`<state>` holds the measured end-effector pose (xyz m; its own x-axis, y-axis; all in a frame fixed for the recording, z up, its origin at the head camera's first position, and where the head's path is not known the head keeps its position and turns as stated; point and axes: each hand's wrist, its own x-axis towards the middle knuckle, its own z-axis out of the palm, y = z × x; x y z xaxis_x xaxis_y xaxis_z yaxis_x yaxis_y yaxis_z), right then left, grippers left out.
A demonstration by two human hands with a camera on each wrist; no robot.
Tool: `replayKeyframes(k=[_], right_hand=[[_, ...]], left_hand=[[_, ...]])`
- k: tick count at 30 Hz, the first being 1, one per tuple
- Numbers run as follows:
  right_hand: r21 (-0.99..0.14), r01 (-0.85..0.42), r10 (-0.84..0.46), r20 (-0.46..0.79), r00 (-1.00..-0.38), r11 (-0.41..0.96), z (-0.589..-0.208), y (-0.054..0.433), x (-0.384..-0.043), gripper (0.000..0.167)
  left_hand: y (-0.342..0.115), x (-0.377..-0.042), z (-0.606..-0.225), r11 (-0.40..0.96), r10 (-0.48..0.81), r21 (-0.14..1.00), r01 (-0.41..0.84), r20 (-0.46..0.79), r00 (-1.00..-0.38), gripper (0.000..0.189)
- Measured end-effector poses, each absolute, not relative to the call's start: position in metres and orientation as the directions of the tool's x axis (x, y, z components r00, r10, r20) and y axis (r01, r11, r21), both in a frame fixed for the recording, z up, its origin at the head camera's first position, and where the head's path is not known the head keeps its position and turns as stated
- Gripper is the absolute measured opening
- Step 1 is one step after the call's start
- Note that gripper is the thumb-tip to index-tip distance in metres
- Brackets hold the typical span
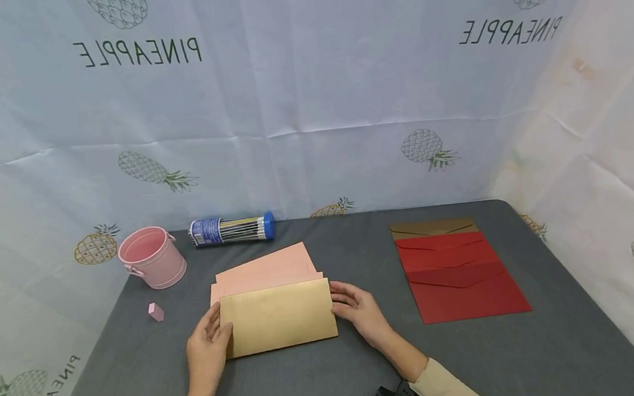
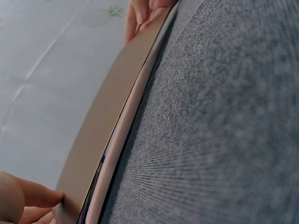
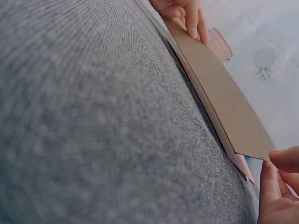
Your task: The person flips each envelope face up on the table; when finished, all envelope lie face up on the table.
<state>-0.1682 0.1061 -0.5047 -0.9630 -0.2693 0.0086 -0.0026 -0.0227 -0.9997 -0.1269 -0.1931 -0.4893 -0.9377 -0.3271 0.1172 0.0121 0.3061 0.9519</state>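
Left hand [image 1: 206, 349], right hand [image 1: 362, 312] pinch gold envelope [image 1: 278, 318].

Gold envelope [image 1: 278, 318], peach paper [image 1: 269, 266], red envelopes [image 1: 473, 302], pineapple-patterned pale cloth [image 1: 335, 83]

The gold rectangular paper envelope [image 1: 278, 318] looks smooth, with a soft satin sheen. The flat pale-pink paper pieces [image 1: 269, 266] and red rectangular paper envelopes [image 1: 470, 301] look matt. The round pink bucket [image 1: 163, 266] resembles lightly glossy painted metal. The dark-grey woven tablecloth [image 2: 224, 116] is matt and rough-textured; the pale-blue pineapple-print cloth backdrop [image 1: 339, 64] is creased, faintly shiny.
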Motion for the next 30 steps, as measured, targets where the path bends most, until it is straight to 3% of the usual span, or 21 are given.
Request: replayKeyframes(k=[6,14,20,30], right_hand=[[-0.999,0.012,-0.240,0.001,-0.971,-0.052,-0.505,0.105,-0.169,0.054],[-0.993,0.047,-0.223,-0.022,-0.974,-0.106,-0.503,0.106,-0.169,0.056],[-0.989,0.098,-0.229,-0.071,-0.971,-0.110,-0.502,0.106,-0.169,0.057],[-0.942,0.220,-0.241,-0.158,-0.957,-0.255,-0.478,0.112,-0.172,0.054]], left_hand=[[-0.194,-0.128,-0.490,0.134,-0.300,0.990,-0.041,0.001,-0.954,0.050],[-0.196,-0.130,-0.493,0.033,-0.303,0.999,-0.038,-0.026,-0.953,0.051],[-0.196,-0.131,-0.493,0.020,-0.301,0.999,-0.035,-0.027,-0.953,0.051],[-0.187,-0.140,-0.476,0.038,-0.299,0.999,0.025,0.035,-0.954,0.048]])
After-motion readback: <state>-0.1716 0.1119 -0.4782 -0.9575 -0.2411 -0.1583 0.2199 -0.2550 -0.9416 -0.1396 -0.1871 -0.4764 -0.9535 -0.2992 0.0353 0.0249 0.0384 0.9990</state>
